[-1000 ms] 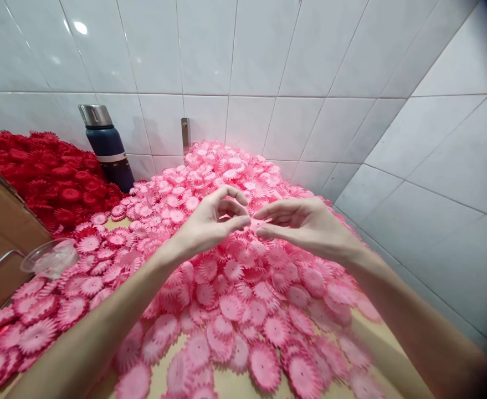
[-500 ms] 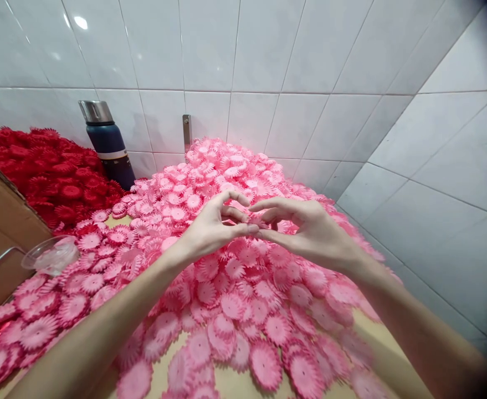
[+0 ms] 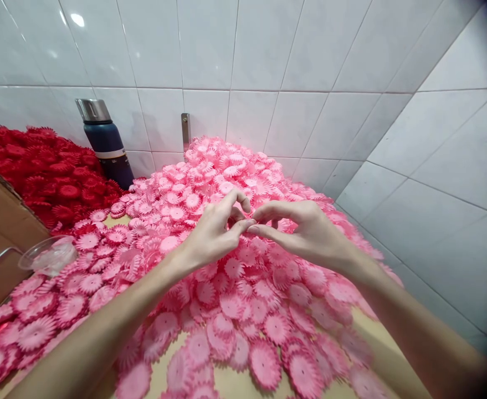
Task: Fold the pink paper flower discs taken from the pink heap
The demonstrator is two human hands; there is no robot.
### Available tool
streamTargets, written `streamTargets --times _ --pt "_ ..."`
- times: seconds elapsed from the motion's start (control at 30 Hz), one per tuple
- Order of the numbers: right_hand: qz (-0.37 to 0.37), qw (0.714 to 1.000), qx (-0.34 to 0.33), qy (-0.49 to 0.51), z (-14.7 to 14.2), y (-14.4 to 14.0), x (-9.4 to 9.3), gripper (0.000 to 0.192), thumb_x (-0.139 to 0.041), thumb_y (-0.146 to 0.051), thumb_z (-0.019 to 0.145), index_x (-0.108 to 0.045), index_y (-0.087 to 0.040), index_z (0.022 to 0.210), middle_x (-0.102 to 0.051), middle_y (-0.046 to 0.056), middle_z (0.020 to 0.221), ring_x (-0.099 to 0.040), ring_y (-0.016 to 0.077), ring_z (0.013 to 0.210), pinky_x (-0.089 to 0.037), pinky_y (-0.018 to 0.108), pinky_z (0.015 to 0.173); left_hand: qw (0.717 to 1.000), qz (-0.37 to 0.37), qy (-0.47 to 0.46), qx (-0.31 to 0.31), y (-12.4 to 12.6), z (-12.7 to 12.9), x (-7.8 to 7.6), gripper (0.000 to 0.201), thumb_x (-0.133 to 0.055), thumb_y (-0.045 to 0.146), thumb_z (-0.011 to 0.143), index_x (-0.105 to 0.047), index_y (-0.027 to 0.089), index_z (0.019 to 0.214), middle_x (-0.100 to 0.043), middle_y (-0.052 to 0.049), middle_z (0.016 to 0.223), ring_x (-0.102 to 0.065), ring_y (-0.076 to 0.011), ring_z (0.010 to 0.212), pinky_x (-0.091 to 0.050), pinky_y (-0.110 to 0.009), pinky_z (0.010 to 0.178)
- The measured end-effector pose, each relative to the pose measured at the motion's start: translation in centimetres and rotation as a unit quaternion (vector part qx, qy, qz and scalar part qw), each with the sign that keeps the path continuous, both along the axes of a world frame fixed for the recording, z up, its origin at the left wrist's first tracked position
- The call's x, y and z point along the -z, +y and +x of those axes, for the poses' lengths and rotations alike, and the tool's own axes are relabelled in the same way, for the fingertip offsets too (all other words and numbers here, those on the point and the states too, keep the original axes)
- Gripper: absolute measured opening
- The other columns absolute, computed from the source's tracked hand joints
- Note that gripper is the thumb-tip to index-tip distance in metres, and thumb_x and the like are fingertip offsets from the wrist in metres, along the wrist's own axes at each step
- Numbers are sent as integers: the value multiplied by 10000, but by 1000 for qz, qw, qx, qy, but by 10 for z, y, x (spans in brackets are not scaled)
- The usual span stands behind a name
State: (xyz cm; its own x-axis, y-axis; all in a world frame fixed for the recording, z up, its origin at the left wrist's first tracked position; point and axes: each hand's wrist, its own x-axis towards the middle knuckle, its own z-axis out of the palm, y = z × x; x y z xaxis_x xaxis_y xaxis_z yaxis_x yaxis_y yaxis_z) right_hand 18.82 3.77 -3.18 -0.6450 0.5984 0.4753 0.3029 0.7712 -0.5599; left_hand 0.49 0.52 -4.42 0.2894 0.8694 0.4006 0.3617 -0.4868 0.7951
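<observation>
Above the heap of pink fringed discs (image 3: 263,310), my two hands meet at the fingertips. My left hand (image 3: 216,227) is closed in a pinch, thumb pointing right and index finger arched over it. My right hand (image 3: 303,224) pinches from the other side, its thumb tip touching or nearly touching the left thumb. Whatever lies between the fingers is hidden or too small to name against the pink behind. The discs have notched edges and many show a small dark hole in the middle.
Red fringed discs (image 3: 56,172) are heaped at the back left beside a dark blue bottle (image 3: 108,144) with a steel cap. A clear plastic tub (image 3: 50,256) stands by a cardboard box (image 3: 6,233). White tiled walls (image 3: 255,61) close off the back and right.
My fingertips have drawn closer together, and the left hand's fingers have curled in tighter. A pinkish bit that showed between them is now mostly covered.
</observation>
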Motion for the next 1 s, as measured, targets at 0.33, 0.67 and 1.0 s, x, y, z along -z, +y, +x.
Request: streamTargets --times 0.33,0.67,1.0 --pt "4 1000 -3 14 8 1 -6 88 -663 -241 850 -732 -204 811 -755 16 759 -688 164 685 -530 292 620 984 -101 -129 76 4 -2 2 150 -576 269 907 -460 195 966 -511 54 636 -466 -80 573 -343 -208 528" --pt "-177 981 -77 28 10 -17 -19 176 -776 -191 723 -601 -191 704 -640 -27 685 -626 128 651 -516 242 612 973 -184 -60 123 -22 -5 -34 264 -682 312 839 -506 225 1016 -656 4 724 -593 -124 643 -414 -230 550" --pt "-157 986 -43 25 12 -39 -26 172 -784 -210 721 -630 -207 799 -650 -19 736 -638 142 689 -529 244 634 970 -198 -53 128 -50 -7 -39 486 -794 176 711 -480 273 1068 -625 13 892 -635 -183 879 -517 -312 757"
